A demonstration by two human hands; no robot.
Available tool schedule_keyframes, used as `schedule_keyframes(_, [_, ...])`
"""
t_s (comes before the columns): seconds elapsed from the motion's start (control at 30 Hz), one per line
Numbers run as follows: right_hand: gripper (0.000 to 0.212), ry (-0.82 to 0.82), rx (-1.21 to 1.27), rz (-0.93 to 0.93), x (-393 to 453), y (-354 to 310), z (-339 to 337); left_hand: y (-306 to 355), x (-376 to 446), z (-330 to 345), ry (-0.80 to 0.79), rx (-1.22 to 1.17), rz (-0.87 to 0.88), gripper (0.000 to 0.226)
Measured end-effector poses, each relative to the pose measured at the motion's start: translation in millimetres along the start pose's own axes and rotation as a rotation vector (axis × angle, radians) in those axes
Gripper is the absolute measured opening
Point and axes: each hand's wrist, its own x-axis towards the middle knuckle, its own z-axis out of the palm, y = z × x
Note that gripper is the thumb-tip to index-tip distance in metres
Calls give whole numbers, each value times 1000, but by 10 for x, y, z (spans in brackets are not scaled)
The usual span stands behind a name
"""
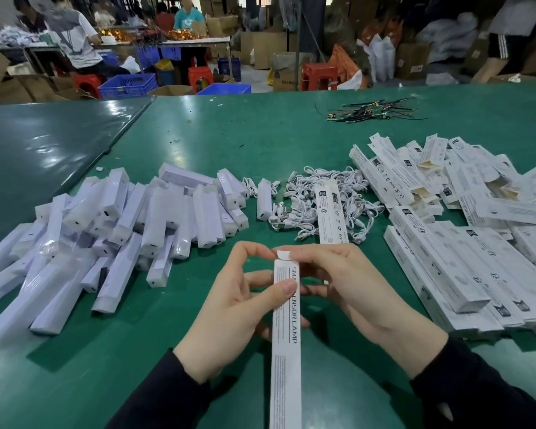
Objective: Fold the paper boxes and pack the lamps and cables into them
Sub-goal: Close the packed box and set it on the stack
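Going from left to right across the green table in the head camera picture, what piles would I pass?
Heap of wrapped white lamps → tangle of white cables → pile of printed paper boxes. In front of these, both hands hold one box.

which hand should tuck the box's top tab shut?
Probably right. The right hand has its fingertips at the tab on the box. The left hand clamps the box lower down with its thumb, so it should keep steadying.
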Motion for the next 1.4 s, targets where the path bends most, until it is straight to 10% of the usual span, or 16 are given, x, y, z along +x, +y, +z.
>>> schedule_keyframes(0.77, [24, 27, -354, -424, -42, 129, 44, 88, 10, -35, 77, -70, -34, 48])
schedule_keyframes(1.03, [29, -6, -48, -245, 6, 30, 10, 173, 26, -222, -3, -473, -288, 65])
schedule_keyframes(1.2, [28, 82, 146, -181, 16, 17, 0, 101, 44, -331, 137, -756, -125, 57])
schedule_keyframes(1.4, [21, -107, 233, 222, 24, 66, 49, 115, 80, -330, 295, -459, 101, 54])
